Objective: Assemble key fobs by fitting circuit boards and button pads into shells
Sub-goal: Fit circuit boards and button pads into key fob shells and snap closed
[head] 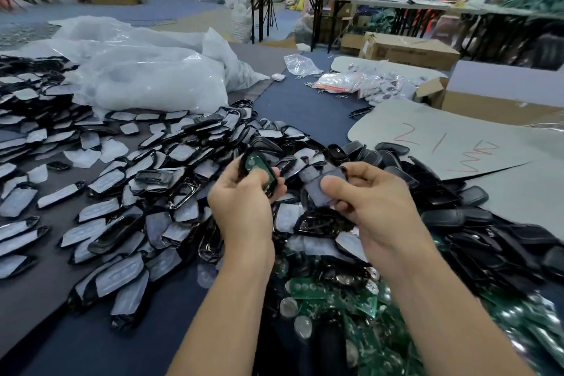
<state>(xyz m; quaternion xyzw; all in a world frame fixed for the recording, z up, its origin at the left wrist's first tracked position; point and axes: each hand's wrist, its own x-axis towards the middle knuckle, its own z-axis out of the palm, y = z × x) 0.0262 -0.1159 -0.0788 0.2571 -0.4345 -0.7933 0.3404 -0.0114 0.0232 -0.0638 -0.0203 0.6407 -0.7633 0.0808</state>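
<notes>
A black plastic shell [259,169] with a green circuit board [254,162] seated inside is gripped by the left hand [241,195]; a grey rubber button pad [320,189] is pinched by the right hand [372,195].

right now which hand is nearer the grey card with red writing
Right. The right hand, pinching a pad, is just below and left of the card; the left hand, gripping a shell with a board in it, lies farther left.
</notes>
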